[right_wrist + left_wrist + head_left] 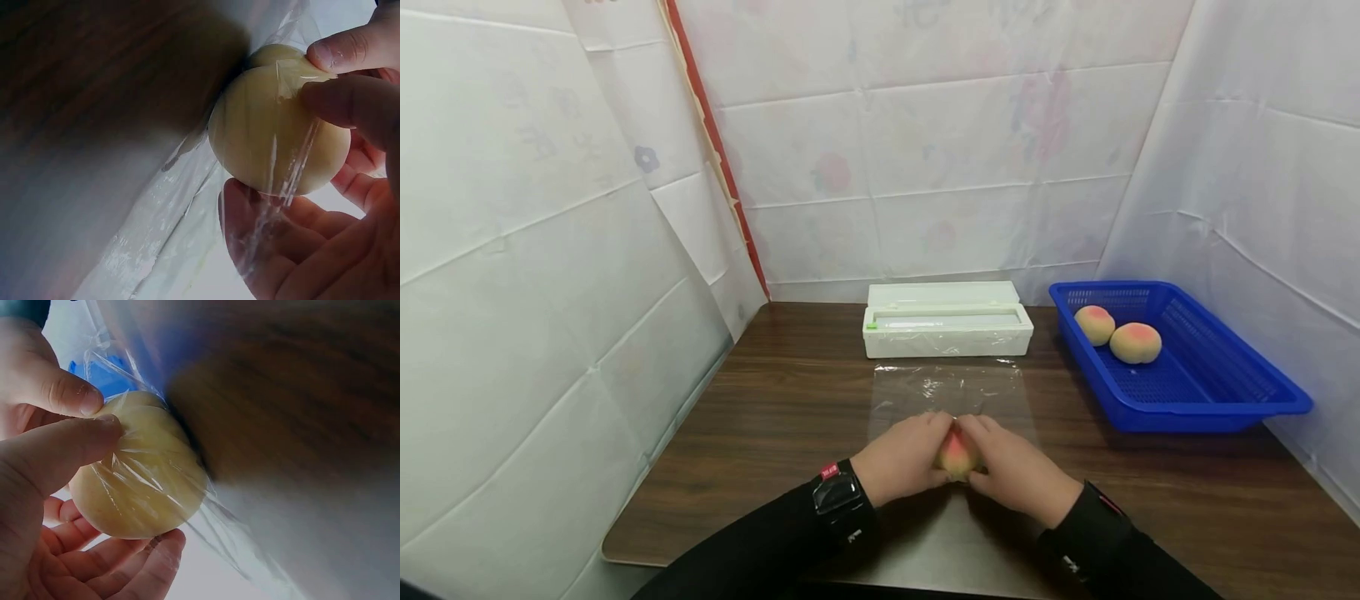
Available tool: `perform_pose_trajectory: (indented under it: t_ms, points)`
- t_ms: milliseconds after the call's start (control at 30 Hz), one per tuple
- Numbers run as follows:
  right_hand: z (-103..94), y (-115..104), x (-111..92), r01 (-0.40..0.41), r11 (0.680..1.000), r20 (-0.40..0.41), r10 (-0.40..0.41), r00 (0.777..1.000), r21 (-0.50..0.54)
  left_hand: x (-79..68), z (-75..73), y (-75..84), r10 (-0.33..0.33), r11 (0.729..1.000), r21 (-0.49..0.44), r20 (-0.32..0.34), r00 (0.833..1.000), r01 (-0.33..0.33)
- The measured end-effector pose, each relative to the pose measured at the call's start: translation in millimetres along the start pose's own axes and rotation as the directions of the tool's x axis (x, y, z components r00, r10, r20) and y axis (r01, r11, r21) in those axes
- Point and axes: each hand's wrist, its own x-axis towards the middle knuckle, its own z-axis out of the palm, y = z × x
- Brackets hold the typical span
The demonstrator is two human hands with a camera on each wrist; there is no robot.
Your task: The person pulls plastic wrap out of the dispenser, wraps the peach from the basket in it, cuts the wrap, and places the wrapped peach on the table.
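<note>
Both hands hold a pink-and-yellow peach (957, 457) between them, close over the table near its front edge. My left hand (904, 458) grips its left side, with the thumb on the near face and the fingers curled round the far side. On the other side, my right hand (1021, 473) grips it the same way. Clear cling film (951, 385) lies flat on the table beyond the hands. In the left wrist view, creased film stretches over the peach (147, 494) under the thumb. The right wrist view shows film running over the peach (275, 137) and some fingers too.
A white cling film box (947, 342) with its lid raised stands at the back, beyond the film. To the right is a blue plastic basket (1210, 409) with two peaches (1136, 342) inside. White sheeting (925, 150) surrounds the brown wooden table (775, 417) on three sides.
</note>
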Motion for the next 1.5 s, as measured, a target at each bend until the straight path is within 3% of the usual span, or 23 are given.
perform_pose_trajectory:
  t_ms: [233, 433, 567, 767, 933, 1067, 1233, 1400, 1500]
  points:
    - [-5.2, 9.1, 10.9, 0.026, 0.997, 0.022, -0.028, 0.999, 0.075, 9.5, -2.6, -6.4, 0.000, 0.992, -0.126, 0.032, 0.999, 0.004]
    - [-16.9, 15.7, 24.5, -0.002, 0.987, 0.131, -0.019, 0.991, 0.160, 16.5, -8.1, -15.1, -0.028, 0.980, -0.197, 0.052, 0.998, 0.037]
    - [-21.8, 21.1, 33.7, -0.062, 0.972, 0.200, 0.016, 0.980, 0.227, 18.9, -14.0, -18.6, -0.064, 0.972, -0.224, 0.051, 0.997, 0.074]
    - [-27.5, 32.7, 52.6, -0.153, 0.946, 0.304, 0.061, 0.951, 0.287, 26.4, -23.4, -26.0, -0.016, 0.995, -0.095, 0.000, 1.000, 0.016]
    - [-33.8, 44.5, 70.9, -0.234, 0.916, 0.407, 0.087, 0.909, 0.326, 35.5, -29.9, -33.1, 0.053, 0.999, 0.004, -0.036, 0.998, -0.052]
    - [-36.8, 55.1, 85.3, -0.272, 0.915, 0.451, 0.115, 0.885, 0.299, 41.8, -31.8, -35.0, 0.097, 0.991, 0.100, -0.073, 0.993, -0.089]
    - [-34.4, 66.3, 98.1, -0.277, 0.920, 0.490, 0.112, 0.865, 0.278, 42.4, -30.1, -30.5, 0.121, 0.984, 0.142, -0.089, 0.989, -0.108]
    - [-33.1, 77.5, 103.1, -0.270, 0.918, 0.466, 0.111, 0.878, 0.291, 46.7, -24.8, -27.9, 0.114, 0.986, 0.133, -0.089, 0.989, -0.102]
    - [-34.8, 81.2, 102.4, -0.251, 0.929, 0.424, 0.119, 0.898, 0.271, 50.9, -23.0, -29.4, 0.088, 0.989, 0.127, -0.094, 0.992, -0.076]
